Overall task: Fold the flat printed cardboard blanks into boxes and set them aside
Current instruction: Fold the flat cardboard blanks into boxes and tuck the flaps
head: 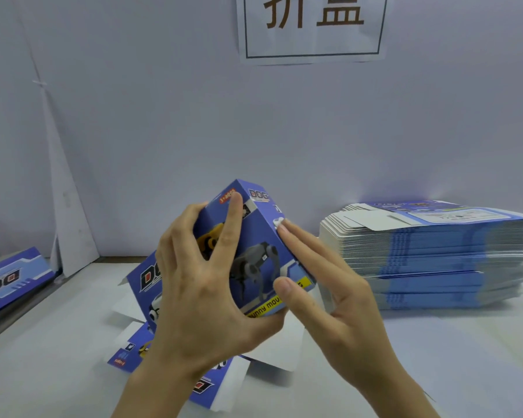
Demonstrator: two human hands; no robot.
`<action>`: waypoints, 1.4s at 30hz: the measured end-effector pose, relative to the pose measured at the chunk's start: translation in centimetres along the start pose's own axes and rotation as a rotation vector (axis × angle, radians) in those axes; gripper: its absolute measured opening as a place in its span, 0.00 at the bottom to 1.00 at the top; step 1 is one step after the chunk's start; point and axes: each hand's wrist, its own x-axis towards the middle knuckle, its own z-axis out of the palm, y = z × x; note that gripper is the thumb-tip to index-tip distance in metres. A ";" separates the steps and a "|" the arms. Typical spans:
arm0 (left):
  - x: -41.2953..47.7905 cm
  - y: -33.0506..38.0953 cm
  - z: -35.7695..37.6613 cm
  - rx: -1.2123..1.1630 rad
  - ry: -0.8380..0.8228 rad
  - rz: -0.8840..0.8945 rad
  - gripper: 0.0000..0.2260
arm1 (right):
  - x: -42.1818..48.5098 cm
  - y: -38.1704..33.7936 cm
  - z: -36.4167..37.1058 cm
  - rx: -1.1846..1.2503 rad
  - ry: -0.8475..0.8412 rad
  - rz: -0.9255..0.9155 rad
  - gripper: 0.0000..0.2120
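Now, line by line:

Box: the half-formed box [248, 251] is up off the table [435, 357], tilted, at the middle of my view, its dog picture facing me; its lower flaps hang loose toward 7 o'clock.

Left hand: my left hand [203, 285] is clamped on the box, thumb under the near bottom edge, forefinger laid up the printed face.

Right hand: my right hand [323, 285] is flat and spread, fingertips [284, 229] pressing the side panel at 3 o'clock; it grips nothing.

Stack: the flat blanks [435, 254] sit at 2 o'clock, just beside my right hand.

Finished box: one box [9, 279] lies at 9 o'clock, well apart.

Risk, crease: pushing the side in off its score line would likely kink the panel.

Risk, slip: my left thumb carries most of the weight; a hard push from the right could twist the box out.

Risk, flaps: the loose flaps below could catch under the body and bend.

Risk, stack: a wide right elbow could skew the top blanks.
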 end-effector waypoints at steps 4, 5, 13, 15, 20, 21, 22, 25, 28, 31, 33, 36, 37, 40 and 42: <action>-0.1 0.2 0.0 -0.030 -0.006 -0.015 0.47 | -0.1 0.0 0.9 -0.037 0.050 -0.022 0.21; -0.1 0.3 0.0 -0.044 -0.009 -0.016 0.47 | -0.1 0.0 0.9 -0.041 0.052 -0.023 0.21; 0.4 -1.1 -0.2 -0.021 -0.225 0.296 0.47 | 0.9 -0.5 -1.8 0.183 -0.031 0.224 0.36; 0.0 -0.6 0.4 -0.027 -0.269 0.241 0.47 | 0.9 0.1 -2.2 0.164 0.040 0.287 0.40; -1.0 0.1 2.7 -0.194 -0.347 -0.302 0.57 | 1.5 1.2 -3.8 0.104 0.273 0.423 0.51; -1.0 0.0 2.9 -0.287 -0.374 -0.438 0.58 | 1.5 1.5 -3.9 0.097 0.316 0.425 0.51; -0.8 -0.1 2.9 -0.428 -0.388 -0.565 0.60 | 1.5 1.7 -3.9 0.112 0.352 0.414 0.51; 0.0 -1.2 2.5 -1.114 -0.330 -0.870 0.65 | 1.5 2.4 -3.7 0.354 0.359 0.382 0.48; 0.2 -2.6 2.0 -1.388 -0.331 -0.890 0.60 | 1.4 2.7 -3.5 0.594 0.097 0.518 0.47; -0.1 -3.1 1.9 -1.209 -0.238 -0.723 0.40 | 1.2 3.0 -3.4 0.341 -0.067 0.661 0.43; -0.2 -3.6 1.8 -0.945 -0.202 -0.565 0.33 | 1.4 3.0 -3.4 0.177 0.062 0.644 0.37; -0.5 -4.1 1.7 -0.833 -0.352 -0.437 0.47 | 1.6 2.7 -4.0 0.239 0.159 0.548 0.23; -0.6 -4.0 1.8 -0.832 -0.401 -0.421 0.49 | 1.7 2.4 -4.2 0.278 0.138 0.532 0.20; -0.7 -3.8 2.4 -0.723 -0.459 -0.454 0.43 | 1.7 1.9 -4.1 0.235 0.140 0.508 0.20; -0.2 -3.9 2.8 -0.758 -0.500 -0.564 0.27 | 1.7 2.1 -4.2 0.163 0.193 0.524 0.19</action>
